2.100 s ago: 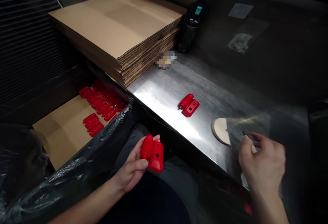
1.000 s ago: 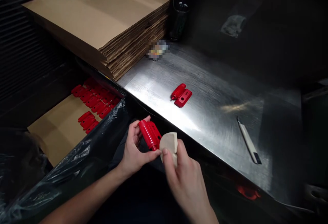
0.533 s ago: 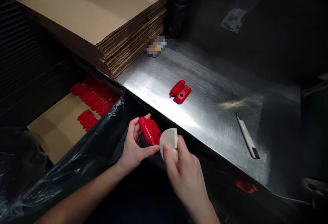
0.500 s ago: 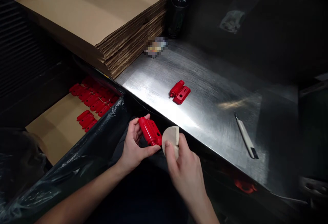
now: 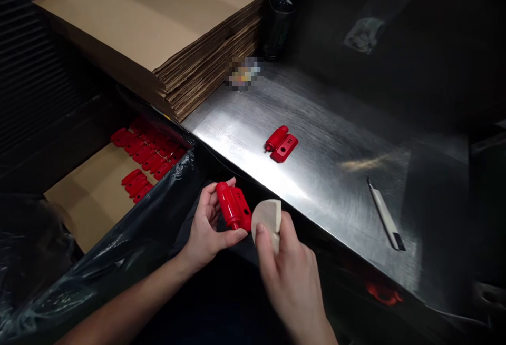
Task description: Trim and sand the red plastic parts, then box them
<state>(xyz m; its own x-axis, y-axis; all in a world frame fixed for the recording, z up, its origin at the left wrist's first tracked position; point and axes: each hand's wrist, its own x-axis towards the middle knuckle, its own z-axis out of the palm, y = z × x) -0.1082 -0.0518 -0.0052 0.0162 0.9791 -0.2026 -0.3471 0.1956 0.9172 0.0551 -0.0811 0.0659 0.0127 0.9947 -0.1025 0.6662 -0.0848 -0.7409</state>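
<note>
Holding one red part (image 5: 234,212), one disc (image 5: 268,217); perhaps fourteen boxed parts (image 5: 147,156).

Bare forearms, no sleeves; trousers apparently dark.

a dim room; a steel table (image 5: 336,139) reflects light, with a stack of cardboard sheets (image 5: 158,23) at its far end.

My steel bench (image 5: 324,187) | on it: red part (image 5: 281,144), knife (image 5: 385,216), cardboard stack (image 5: 158,23), black holder (image 5: 280,23)
</note>
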